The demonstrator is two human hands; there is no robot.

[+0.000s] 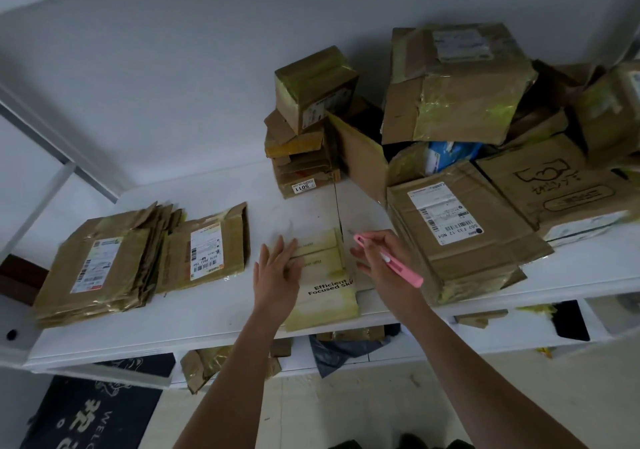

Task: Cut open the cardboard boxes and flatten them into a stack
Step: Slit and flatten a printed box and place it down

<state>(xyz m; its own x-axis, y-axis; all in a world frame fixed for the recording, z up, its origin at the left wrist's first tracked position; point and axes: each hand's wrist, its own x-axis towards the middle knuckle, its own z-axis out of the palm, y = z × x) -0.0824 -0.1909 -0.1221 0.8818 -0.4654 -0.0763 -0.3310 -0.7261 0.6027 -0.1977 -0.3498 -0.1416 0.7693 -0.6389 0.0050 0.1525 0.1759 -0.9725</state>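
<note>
Left hand [277,268] lies flat, fingers straight, on a flattened box [325,275] on the desk [194,320]; right hand [384,258] grips a pink utility knife [391,261].

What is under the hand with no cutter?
The left hand lies flat on a white box printed "Efficient Focused". The box sits on the white table. The print under the hands is covered.
</note>
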